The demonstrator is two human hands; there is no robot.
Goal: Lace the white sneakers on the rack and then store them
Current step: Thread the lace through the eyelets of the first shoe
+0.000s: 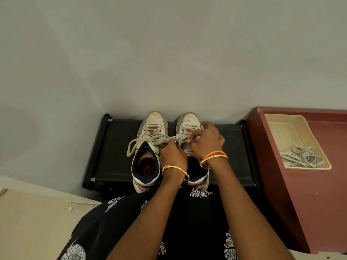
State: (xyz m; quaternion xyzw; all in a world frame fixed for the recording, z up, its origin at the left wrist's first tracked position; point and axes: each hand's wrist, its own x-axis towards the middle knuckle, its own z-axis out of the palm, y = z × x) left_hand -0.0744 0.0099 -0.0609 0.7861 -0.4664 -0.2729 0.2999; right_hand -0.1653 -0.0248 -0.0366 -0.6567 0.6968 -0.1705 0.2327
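We see two white sneakers, the left sneaker (pixel 150 147) and the right sneaker (pixel 188 124), side by side on a black rack (pixel 116 147) against the wall, toes pointing away. Our left hand (pixel 173 153) and right hand (pixel 205 140) both pinch the lace (pixel 148 140) over the right sneaker. Beside the rack, a cream tray (pixel 281 128) on a maroon cabinet (pixel 309 203) holds loose laces (pixel 300 157).

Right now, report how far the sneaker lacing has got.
Looks done: the left sneaker on the rack has lace through its eyelets, ends loose. In hand: the left hand and right hand pinch the lace over the right sneaker. Left: finish lacing it, then store the pair.
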